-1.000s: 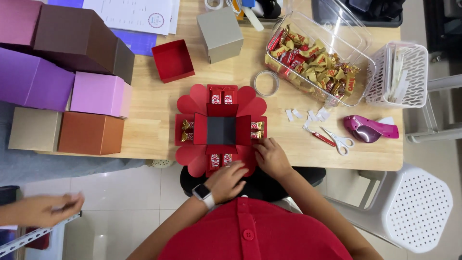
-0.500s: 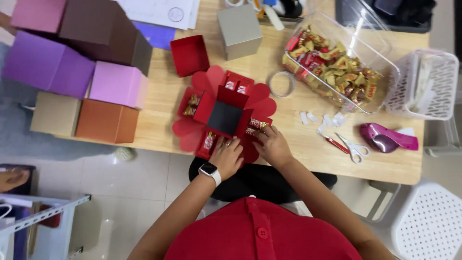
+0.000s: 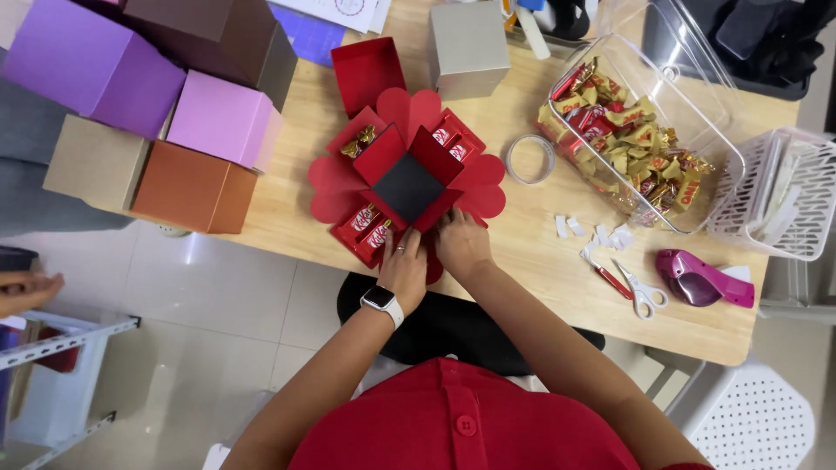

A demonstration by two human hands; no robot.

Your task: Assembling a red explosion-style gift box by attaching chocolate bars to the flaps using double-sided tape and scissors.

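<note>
- The red unfolded box (image 3: pixel 407 183) is seen lying opened flat near the front edge of the counter (image 3: pixel 522 261), its scalloped flaps spread around a dark square centre
- The left hand (image 3: pixel 405 265) is pressed down on the near flap, fingers close together; a watch is worn on that wrist
- The right hand (image 3: pixel 461 242) is set just beside it, fingertips pinching the edge of the near inner panel by the look of it, though the grip itself is partly hidden
- A risk is judged here: the near flap overhangs the counter edge, so a hard press could crease it or tip the box toward the lap
- The wrapped chocolate bars (image 3: pixel 370 228) on the near-left flap could be knocked loose if the panel is lifted sharply
- Counted on the flaps: two bars near-left, two bars far-right, one gold-wrapped sweet on the far-left flap
- One red lid (image 3: pixel 367 65) is seen just behind the box
- Closed boxes counted: six at the left in purple, brown, pink, beige and copper, one grey box (image 3: pixel 470 43) at the back
- One clear tub of sweets (image 3: pixel 640 144), one tape ring (image 3: pixel 529 159), one pair of scissors (image 3: pixel 640 296), one pink tape dispenser (image 3: pixel 701 280), one white basket (image 3: pixel 784 196)
- Small white paper scraps by the scissors are too small to be counted surely
- Another person's hand (image 3: pixel 26 292) is glimpsed at the far left, well apart
</note>
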